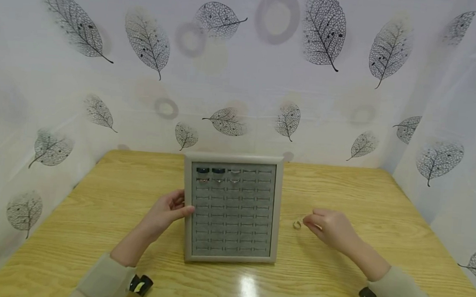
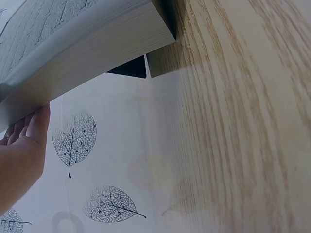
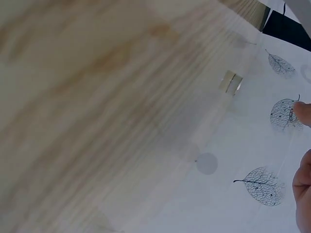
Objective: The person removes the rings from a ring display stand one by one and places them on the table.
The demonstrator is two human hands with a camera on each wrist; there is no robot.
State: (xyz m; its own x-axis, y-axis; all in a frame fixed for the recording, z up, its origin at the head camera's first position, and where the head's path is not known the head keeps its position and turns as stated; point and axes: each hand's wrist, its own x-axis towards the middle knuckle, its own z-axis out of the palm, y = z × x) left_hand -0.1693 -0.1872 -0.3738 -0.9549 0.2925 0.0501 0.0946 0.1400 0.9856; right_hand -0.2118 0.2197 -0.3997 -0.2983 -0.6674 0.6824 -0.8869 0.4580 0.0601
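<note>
We've got a grey ring display tray (image 1: 235,158) sitting in the middle of a wooden table (image 1: 343,188), with a handful of rings slotted into its top two rows. Our left hand (image 1: 166,213) rests against the tray's left edge, thumb on the frame and fingers loosely curled beside it, steadying it rather than clamping down; the left wrist view shows the fingers (image 2: 29,128) touching the tray's side. Over on the other side, a small silver ring (image 1: 296,225) lies on the table just right of the tray. Our right hand (image 1: 332,228) is right next to that ring, fingertips almost at it, fingers bent inward, holding nothing as far as we can see.
</note>
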